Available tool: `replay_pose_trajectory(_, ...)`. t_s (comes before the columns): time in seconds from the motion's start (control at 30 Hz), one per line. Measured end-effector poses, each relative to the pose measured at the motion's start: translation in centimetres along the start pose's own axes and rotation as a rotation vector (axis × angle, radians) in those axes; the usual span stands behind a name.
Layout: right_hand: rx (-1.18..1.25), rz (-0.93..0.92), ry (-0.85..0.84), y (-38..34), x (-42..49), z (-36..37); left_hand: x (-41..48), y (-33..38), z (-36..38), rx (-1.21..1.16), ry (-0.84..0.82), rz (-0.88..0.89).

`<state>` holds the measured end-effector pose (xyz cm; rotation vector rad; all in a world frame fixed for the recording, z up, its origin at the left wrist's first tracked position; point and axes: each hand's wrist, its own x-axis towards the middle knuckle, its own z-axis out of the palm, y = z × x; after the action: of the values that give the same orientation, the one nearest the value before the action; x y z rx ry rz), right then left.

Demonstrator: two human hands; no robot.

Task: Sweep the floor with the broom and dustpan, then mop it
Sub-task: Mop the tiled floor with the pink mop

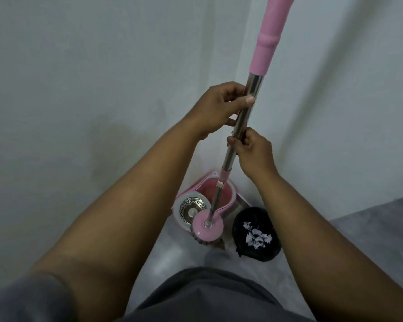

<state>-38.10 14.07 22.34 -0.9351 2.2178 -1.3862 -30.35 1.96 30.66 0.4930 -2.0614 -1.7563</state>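
Observation:
I hold a spin mop upright by its steel pole (254, 89), which has a pink grip at the top. My left hand (216, 108) grips the pole higher up; my right hand (251, 147) grips it just below. The round pink mop head (207, 226) with grey strands hangs at the near rim of the pink mop bucket (215, 194). The bucket's steel spinner basket (191, 209) is at its left side. No broom or dustpan is in view.
A black-lined bin (256, 233) holding torn white paper stands right of the bucket. Both sit in a corner of white walls (102, 77). The floor (358, 228) is grey. My grey trousers fill the bottom of the view.

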Motion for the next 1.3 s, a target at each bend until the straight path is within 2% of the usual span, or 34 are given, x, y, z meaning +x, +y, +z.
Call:
replay_pose_trajectory(0.4,0.033,0.035,-0.108,3.3,8.7,7.3,6.0,-6.0,-4.9,-0.004,0.138,-0.151)
replay_pose_trajectory(0.77,-0.006,0.176,-0.205,8.4,15.1,10.0,13.0,-12.8,-4.8,0.049,0.166,-0.329)
replay_pose_trajectory(1.03,-0.063,0.227,-0.208,9.7,18.4,10.1,16.5,-14.4,-4.3,0.144,0.167,-0.368)
replay_pose_trajectory(1.3,-0.162,0.261,-0.276,10.0,19.3,10.2,16.6,-15.3,-4.0,0.132,0.186,-0.362)
